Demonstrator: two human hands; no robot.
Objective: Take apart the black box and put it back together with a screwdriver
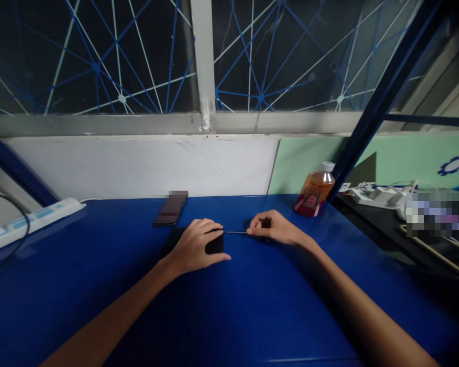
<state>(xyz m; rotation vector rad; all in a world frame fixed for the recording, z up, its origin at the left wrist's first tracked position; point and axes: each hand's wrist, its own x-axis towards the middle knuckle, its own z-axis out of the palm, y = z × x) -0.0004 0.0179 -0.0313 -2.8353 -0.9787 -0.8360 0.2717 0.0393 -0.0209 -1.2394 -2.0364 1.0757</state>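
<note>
My left hand [197, 245] lies over a small black box-like object [215, 244] on the blue table [229, 306], fingers curled round its top and side. My right hand [273, 228] is closed in a pinch on a thin metal pin or tool [235, 232] whose tip points left and meets the black object's right upper edge. Something small and dark shows inside the right hand's fingers; I cannot make it out.
A dark phone [171, 209] lies face up behind my left hand. An orange drink bottle [315, 194] stands at the back right by a blue post [382, 97]. A white power strip [30, 221] with a black cable sits at left. Another desk with cluttered items [378, 195] is at right.
</note>
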